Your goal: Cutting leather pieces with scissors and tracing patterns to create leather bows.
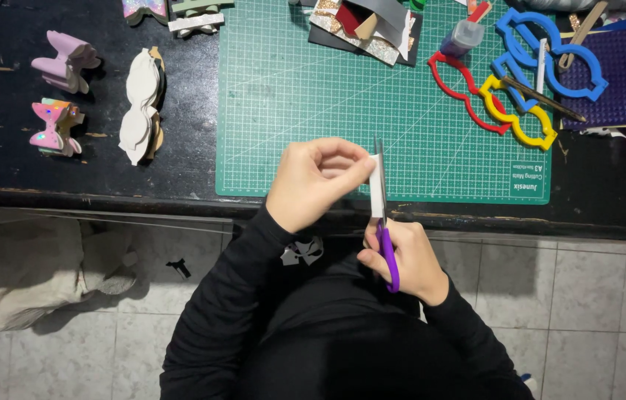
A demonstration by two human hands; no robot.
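Head view: left hand [315,181] pinches a small white strip [377,185] at the near edge of the green cutting mat [313,89], fingers closed on it. Right hand [405,259] grips purple-handled scissors [385,237], blades running up along the strip. Risk: thumb sits v. close to blades; narrow strip could twist, cut wanders.

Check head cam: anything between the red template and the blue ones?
Yes: a yellow template lies between the red template and the blue templates, overlapping both.
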